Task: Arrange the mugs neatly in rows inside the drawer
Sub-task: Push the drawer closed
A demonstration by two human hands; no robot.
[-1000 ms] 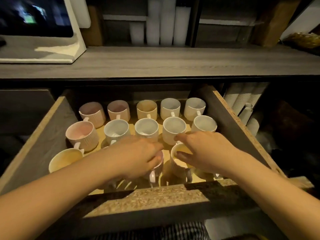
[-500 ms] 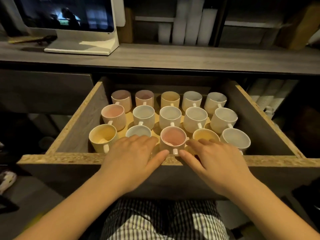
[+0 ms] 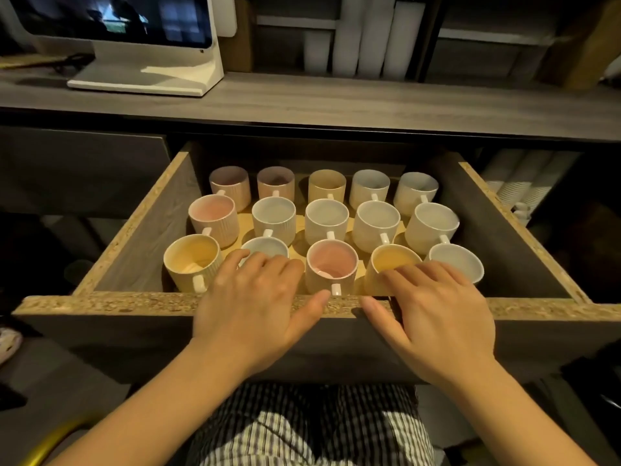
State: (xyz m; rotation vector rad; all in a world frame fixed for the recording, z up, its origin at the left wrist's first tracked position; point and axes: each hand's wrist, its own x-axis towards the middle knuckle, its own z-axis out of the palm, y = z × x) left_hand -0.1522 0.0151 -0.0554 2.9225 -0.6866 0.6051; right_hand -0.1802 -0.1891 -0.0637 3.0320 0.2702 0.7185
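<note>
Mugs [image 3: 331, 267]: upright, handles toward lower frame, rows left-right.
Left hand [image 3: 255, 307]: fingers straight, spread.
Right hand [image 3: 440, 314]: fingers straight, spread.

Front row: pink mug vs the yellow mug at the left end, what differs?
The pink mug is pink inside, the yellow mug yellow. The pink mug stands mid-row; the yellow mug stands at the left end. Both are upright and ribbed, handles toward the drawer front.
</note>
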